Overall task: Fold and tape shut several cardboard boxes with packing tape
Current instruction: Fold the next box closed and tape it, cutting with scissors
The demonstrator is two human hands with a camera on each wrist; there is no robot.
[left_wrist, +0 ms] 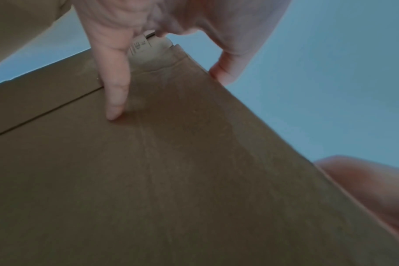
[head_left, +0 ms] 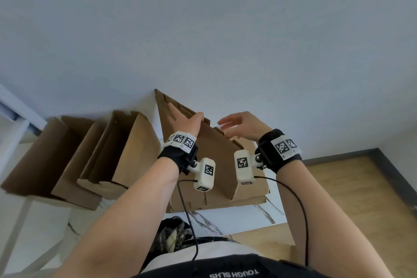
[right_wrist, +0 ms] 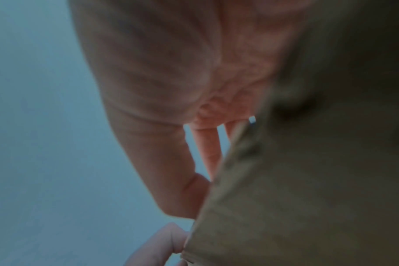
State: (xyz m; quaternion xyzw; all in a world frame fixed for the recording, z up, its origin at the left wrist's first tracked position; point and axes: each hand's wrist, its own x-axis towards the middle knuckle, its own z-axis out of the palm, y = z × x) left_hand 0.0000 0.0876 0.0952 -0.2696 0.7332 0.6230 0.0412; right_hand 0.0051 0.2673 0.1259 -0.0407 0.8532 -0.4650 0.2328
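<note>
A flat, unfolded cardboard box (head_left: 214, 153) is tilted up on edge over a stack of flat cardboard (head_left: 225, 202) on the table. My left hand (head_left: 185, 122) holds its upper left part. In the left wrist view one finger (left_wrist: 115, 90) lies straight on the brown face (left_wrist: 171, 180), while other fingers hook over the edge. My right hand (head_left: 239, 124) hovers at the upper edge with its fingers stretched out. The right wrist view shows its fingers (right_wrist: 205, 147) reaching behind the cardboard (right_wrist: 307, 180) and the thumb tip touching the edge. No tape is in view.
Two opened-up cardboard boxes (head_left: 126, 149) (head_left: 52, 160) stand on the left of the white marble table (head_left: 237, 219). A plain wall rises just behind the boxes. Wooden floor (head_left: 338, 198) lies to the right of the table edge.
</note>
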